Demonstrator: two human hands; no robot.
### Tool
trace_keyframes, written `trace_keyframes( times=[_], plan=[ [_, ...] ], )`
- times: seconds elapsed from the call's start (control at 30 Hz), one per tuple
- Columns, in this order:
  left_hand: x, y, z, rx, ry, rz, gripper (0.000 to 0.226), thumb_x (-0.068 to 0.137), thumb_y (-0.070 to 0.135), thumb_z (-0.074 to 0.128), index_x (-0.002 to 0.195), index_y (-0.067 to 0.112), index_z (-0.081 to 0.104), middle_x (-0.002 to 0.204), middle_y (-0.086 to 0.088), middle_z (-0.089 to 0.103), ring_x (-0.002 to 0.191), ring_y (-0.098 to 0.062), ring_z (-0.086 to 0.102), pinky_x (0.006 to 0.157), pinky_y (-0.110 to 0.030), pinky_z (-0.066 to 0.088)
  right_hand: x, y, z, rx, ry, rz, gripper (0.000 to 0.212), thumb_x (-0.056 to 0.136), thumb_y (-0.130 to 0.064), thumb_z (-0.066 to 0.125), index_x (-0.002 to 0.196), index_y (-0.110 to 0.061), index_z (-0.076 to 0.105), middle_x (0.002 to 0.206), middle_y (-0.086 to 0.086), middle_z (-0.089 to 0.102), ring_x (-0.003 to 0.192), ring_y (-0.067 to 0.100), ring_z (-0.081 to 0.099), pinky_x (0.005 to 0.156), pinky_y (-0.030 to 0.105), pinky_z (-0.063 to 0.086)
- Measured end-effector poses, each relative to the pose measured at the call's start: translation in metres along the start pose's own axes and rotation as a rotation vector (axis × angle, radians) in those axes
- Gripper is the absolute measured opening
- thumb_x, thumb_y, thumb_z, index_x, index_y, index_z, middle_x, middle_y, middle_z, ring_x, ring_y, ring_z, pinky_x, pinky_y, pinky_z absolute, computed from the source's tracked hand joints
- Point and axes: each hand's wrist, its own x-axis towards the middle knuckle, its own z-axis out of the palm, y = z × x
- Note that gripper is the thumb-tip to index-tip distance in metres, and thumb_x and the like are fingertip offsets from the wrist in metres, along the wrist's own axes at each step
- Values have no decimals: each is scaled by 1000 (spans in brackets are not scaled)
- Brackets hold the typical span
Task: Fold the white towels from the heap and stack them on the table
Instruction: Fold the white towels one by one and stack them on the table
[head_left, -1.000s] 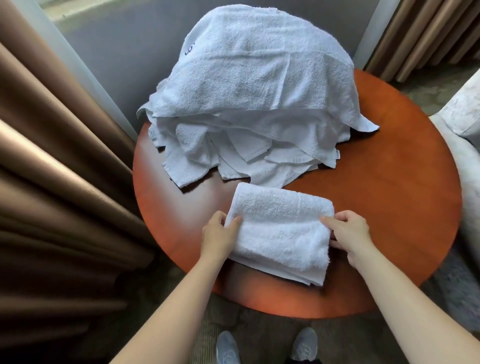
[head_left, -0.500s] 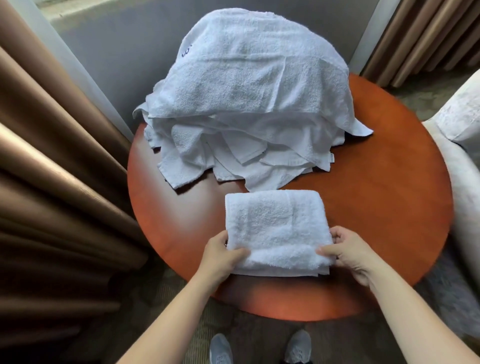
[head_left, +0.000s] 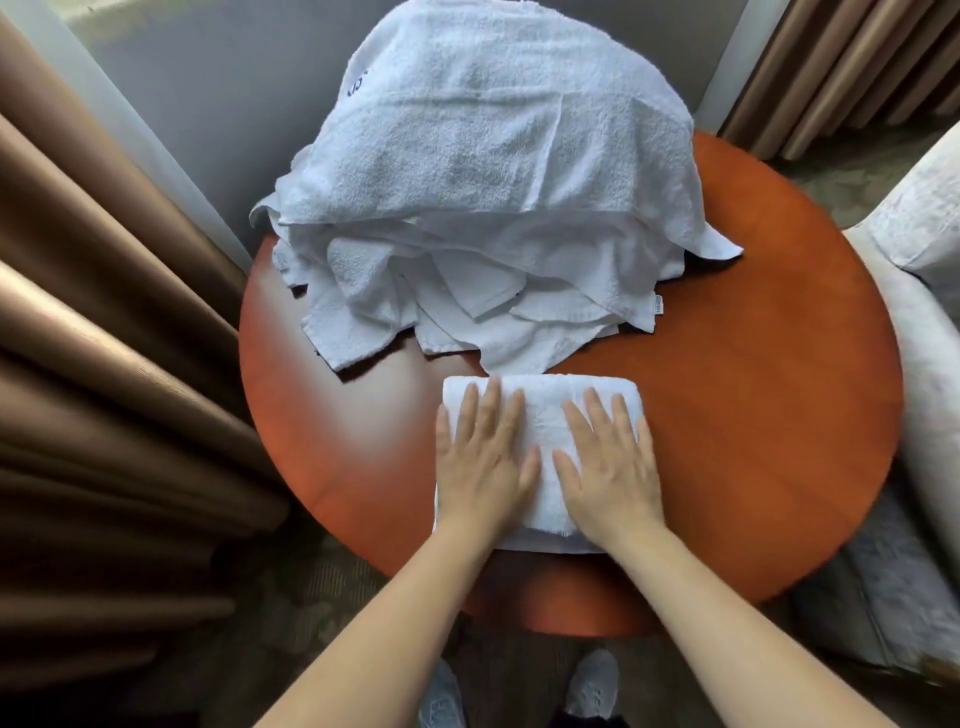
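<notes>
Left grip (head_left: 480, 462) and right grip (head_left: 610, 467) lie flat, fingers straight.

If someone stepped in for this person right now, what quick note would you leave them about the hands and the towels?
Left hand: open, flat, pressing on the folded towel.
Right hand: open, flat, pressing on the same towel beside the left.
The folded towel lies near the front edge of the round table; the heap sits just behind it.
Done: one towel folded.
Left: fold the towels in the heap and stack them.
</notes>
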Motion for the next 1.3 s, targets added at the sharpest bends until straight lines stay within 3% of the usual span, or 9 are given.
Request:
trace_keyframes(
  times=[0.1,0.2,0.23,0.3,0.4,0.67,1.03,1.13,1.3],
  plan=[
    [-15,-15,12,21,-119,-80,70,84,56,33,147,27,33,155,1,33,143,-19,23,106,-60,30,-14,21,20,4,9,46,69,89,-54,23,151,-26,25,159,-8,11,148,17,8,118,50,7],
    [-11,-12,9,-58,-181,-134,78,79,63,9,152,37,2,155,17,-15,142,-5,-19,116,-54,4,-9,22,20,16,9,50,73,85,-58,15,153,-30,15,156,-15,-3,148,11,-3,119,46,-1],
    [-10,-10,8,-84,-183,-145,79,77,64,5,152,38,-1,151,19,-21,139,-3,-24,117,-52,1,-7,22,20,24,15,46,74,85,-59,14,153,-31,14,156,-15,-4,147,10,-5,119,46,-2],
    [-8,-8,7,-126,-170,-152,80,78,62,11,153,35,7,154,16,-15,140,-7,-21,117,-52,12,-5,23,20,36,13,44,73,85,-59,15,153,-31,13,157,-15,-5,147,9,-8,119,46,0],
    [-11,-5,12,-169,-96,-140,74,82,54,30,150,24,32,160,0,17,145,-19,1,104,-50,41,-6,29,22,36,34,33,71,87,-56,23,153,-30,18,158,-14,0,147,9,-4,119,47,7],
    [13,59,41,-120,-62,-66,68,78,49,44,140,20,46,151,-9,40,140,-30,22,87,-42,53,6,102,-2,31,83,16,68,87,-51,36,149,-25,30,158,-6,18,146,12,7,113,41,21],
    [117,197,100,-106,-22,-141,69,79,51,41,139,18,51,149,-9,43,138,-31,25,92,-44,50,95,259,-70,-14,-34,-48,77,80,-68,15,149,-36,4,154,-18,-7,143,3,-13,116,28,-6],
    [136,220,105,-117,-34,-187,73,81,54,36,145,19,43,155,-8,33,143,-34,25,101,-45,43,117,282,-81,36,-44,-82,82,77,-74,20,149,-36,10,154,-19,-4,143,2,-10,116,30,-2],
    [164,246,107,-156,-134,-272,84,78,61,12,155,25,10,163,-1,-3,148,-28,-10,118,-44,18,156,309,-99,83,-135,-137,92,68,-81,25,149,-39,10,151,-25,-9,139,-4,-16,117,29,-2]
  ],
)
